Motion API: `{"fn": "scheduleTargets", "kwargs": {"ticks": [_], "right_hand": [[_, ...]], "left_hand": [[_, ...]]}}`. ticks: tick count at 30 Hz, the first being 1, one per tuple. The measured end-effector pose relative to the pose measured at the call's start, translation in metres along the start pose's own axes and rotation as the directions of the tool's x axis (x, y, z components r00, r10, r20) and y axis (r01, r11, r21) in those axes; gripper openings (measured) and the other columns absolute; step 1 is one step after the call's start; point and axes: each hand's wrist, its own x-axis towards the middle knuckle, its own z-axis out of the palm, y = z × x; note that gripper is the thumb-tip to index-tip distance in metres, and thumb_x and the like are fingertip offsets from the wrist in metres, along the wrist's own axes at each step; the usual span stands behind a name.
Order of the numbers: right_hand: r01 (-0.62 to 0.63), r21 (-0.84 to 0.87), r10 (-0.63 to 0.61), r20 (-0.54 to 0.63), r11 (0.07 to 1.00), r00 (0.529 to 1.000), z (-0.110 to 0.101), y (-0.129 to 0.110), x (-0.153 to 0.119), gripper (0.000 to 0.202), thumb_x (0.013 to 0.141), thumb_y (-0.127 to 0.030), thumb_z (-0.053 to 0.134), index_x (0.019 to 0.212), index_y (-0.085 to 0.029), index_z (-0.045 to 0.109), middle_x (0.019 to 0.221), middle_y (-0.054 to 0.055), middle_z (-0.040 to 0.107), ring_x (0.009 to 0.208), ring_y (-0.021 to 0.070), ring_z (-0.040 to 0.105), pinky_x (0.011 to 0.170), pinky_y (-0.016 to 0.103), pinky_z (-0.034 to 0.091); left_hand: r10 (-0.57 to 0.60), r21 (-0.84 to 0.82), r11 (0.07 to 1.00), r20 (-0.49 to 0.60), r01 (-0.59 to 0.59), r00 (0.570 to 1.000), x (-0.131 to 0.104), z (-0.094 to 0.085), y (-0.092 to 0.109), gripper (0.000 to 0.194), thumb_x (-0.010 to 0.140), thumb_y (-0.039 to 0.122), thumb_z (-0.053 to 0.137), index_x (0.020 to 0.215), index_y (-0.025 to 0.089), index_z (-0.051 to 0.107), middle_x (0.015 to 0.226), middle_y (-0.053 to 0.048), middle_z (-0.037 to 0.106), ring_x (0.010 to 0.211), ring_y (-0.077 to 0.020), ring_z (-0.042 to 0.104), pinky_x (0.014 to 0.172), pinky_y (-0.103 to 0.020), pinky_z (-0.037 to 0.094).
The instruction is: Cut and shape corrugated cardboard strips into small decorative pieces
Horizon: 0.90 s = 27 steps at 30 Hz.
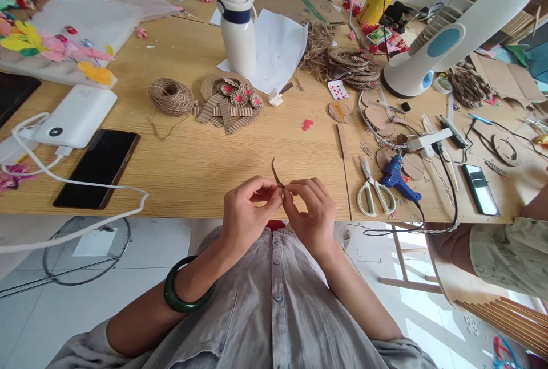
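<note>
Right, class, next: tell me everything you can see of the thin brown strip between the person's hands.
The thin brown strip is narrow, with darker markings; it may be cardboard, but it is too small to tell. Its free end curves away from the person, leaning slightly left. Its near end is pinched at the fingertips of the left hand and right hand, which partly hide it. It shows against the tabletop, near the front edge.
</note>
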Motion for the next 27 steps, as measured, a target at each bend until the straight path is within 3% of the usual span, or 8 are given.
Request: {"fn": "scheduleTargets", "kwargs": {"ticks": [2,5,8,17,27], "right_hand": [[-0.106,0.104,0.106,0.007,0.989,0.994,0.000,0.000,0.001,0.015,0.088,-0.017,0.059,0.074,-0.023,0.061,0.073,0.002,0.068,0.071,0.0175,0.061,0.067,0.033,0.051],[-0.314,0.303,0.296,0.105,0.900,0.949,-0.001,0.001,0.001,0.014,0.087,-0.021,0.061,0.073,-0.021,0.063,0.072,0.001,0.066,0.070,0.0150,0.062,0.068,0.029,0.055],[-0.397,0.356,0.351,0.190,0.846,0.917,-0.002,0.004,0.001,0.011,0.087,-0.025,0.062,0.077,-0.020,0.066,0.077,0.002,0.068,0.075,0.0151,0.064,0.070,0.028,0.058],[-0.183,0.222,0.146,0.171,0.958,0.974,-0.011,0.009,0.007,0.009,0.089,-0.018,0.062,0.085,-0.023,0.070,0.082,0.002,0.070,0.079,0.0165,0.063,0.070,0.031,0.059],[0.060,0.008,-0.061,0.159,0.998,0.985,-0.011,0.009,0.011,0.015,0.091,-0.013,0.058,0.082,-0.021,0.067,0.077,0.005,0.071,0.076,0.0193,0.060,0.068,0.034,0.050]], "left_hand": [[-0.004,-0.009,1.000,0.012,0.005,1.000,0.001,0.000,0.002,0.010,0.078,0.022,0.066,0.069,0.018,0.064,0.066,0.002,0.068,0.060,-0.0115,0.065,0.061,-0.019,0.056],[-0.025,-0.032,0.999,0.036,0.026,0.999,0.002,0.000,0.001,0.010,0.079,0.022,0.065,0.070,0.018,0.064,0.065,0.002,0.068,0.059,-0.0116,0.065,0.058,-0.019,0.054],[-0.008,0.008,1.000,0.042,0.007,0.999,0.003,0.000,-0.003,0.010,0.079,0.021,0.064,0.070,0.019,0.064,0.065,0.002,0.068,0.058,-0.0115,0.064,0.057,-0.019,0.053],[0.262,0.275,0.923,0.068,-0.270,0.963,0.000,-0.002,-0.004,0.011,0.090,0.021,0.057,0.084,0.019,0.067,0.075,-0.002,0.070,0.069,-0.0139,0.064,0.066,-0.024,0.049],[0.366,0.444,0.815,0.104,-0.373,0.925,-0.004,-0.001,-0.006,0.013,0.093,0.019,0.056,0.087,0.018,0.067,0.078,-0.004,0.072,0.069,-0.0143,0.065,0.067,-0.024,0.046]]}}
